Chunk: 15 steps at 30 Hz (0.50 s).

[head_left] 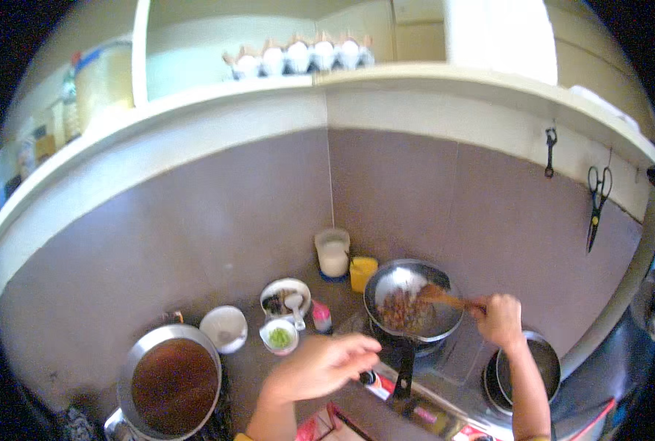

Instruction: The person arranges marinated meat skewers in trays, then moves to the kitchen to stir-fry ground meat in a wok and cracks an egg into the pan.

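My right hand (pixel 501 320) grips the handle of a wooden spatula (pixel 443 298), its blade among browned chopped food (pixel 404 310) in a metal wok (pixel 413 264). The wok sits on a gas stove, its black handle (pixel 404 369) pointing towards me. My left hand (pixel 333 361) hovers left of that handle, fingers apart, with nothing seen in it. Behind it stand a small bowl of chopped greens (pixel 279 337), a pink-capped shaker (pixel 321 317) and a bowl with a white spoon (pixel 294 302).
A large pot of brown liquid (pixel 174 386) stands at left beside a white bowl (pixel 223 329). Another pan (pixel 528 366) is under my right forearm. A white container (pixel 333 253) and yellow container (pixel 364 273) stand in the corner. Scissors (pixel 596 206) hang at right; eggs (pixel 298 56) sit on the shelf.
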Available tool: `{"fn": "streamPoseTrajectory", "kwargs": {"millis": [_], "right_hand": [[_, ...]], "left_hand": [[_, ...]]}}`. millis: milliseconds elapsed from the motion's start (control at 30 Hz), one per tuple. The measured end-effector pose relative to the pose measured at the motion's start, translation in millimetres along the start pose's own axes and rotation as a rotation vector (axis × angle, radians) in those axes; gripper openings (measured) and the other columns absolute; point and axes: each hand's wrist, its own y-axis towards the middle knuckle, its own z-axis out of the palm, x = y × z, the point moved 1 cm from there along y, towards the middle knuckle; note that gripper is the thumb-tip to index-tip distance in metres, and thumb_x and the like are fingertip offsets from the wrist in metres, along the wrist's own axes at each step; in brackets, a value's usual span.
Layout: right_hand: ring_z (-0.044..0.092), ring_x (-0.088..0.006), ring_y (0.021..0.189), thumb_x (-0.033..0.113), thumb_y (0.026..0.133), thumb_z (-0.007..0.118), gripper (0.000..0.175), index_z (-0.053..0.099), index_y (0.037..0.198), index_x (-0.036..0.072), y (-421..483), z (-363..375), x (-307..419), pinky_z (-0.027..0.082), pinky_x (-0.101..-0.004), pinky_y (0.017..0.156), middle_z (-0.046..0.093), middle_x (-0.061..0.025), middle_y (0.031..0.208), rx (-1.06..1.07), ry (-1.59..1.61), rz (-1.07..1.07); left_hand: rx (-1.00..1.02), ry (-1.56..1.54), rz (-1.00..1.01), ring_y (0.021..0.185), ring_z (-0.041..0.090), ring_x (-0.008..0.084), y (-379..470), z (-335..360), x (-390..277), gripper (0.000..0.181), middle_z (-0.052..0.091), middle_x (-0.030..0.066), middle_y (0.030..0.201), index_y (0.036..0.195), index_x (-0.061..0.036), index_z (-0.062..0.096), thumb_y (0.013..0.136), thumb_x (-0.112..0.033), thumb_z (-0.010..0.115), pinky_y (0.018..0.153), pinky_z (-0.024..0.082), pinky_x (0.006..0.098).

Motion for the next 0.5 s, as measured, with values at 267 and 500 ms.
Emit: {"fn": "streamPoseTrajectory", "kwargs": {"millis": [267,500], "right_hand": [[0.064,-0.0347,0.073,0.017,0.068,0.072,0.02,0.068,0.085,0.008,-33,13,7,0.051,-0.0443,0.066,0.065,-0.0167,0.079,-0.106,0.12,0.12],[0.064,-0.0349,0.074,0.016,0.068,0.072,0.022,0.07,0.089,0.009,-44,-3,-1,0.051,-0.0438,0.068,0.065,-0.016,0.08,-0.115,0.164,0.168]], "left_hand": [[-1.354,0.377,0.957,0.068,0.06,0.0122,29,-200,-191,0.025,0.066,0.0061,0.076,0.089,-0.0005,0.068,0.091,-0.024,0.06,0.063,0.046,0.0252],[-1.691,0.686,0.539,0.089,0.067,0.0256,99,-335,-237,0.027,0.07,0.0117,0.092,0.096,-0.0094,0.07,0.082,-0.032,0.062,0.078,0.05,0.0366]]}}
